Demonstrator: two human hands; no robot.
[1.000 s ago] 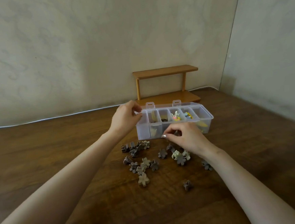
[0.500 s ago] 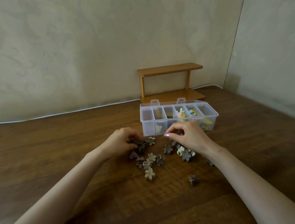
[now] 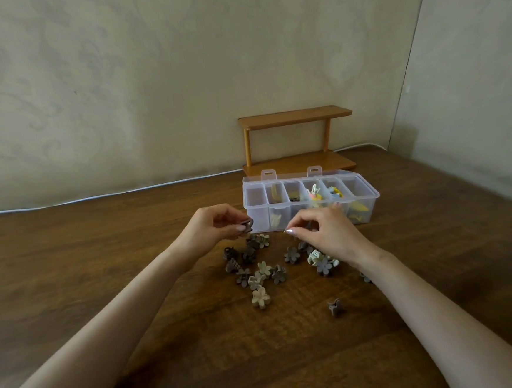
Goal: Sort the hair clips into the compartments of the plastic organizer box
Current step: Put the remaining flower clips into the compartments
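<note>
Wooden table: left hand pinches brown clip; right hand curled, grasp hidden.

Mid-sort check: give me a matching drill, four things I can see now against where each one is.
Things:
1. brown flower clip
2. lone brown clip
3. cream flower clip
4. wooden shelf

Places:
A. behind the organizer box
B. pinched in the left hand
C. near edge of the pile
D. alone, nearest the right forearm

Pairs: 1-B, 2-D, 3-C, 4-A
</note>
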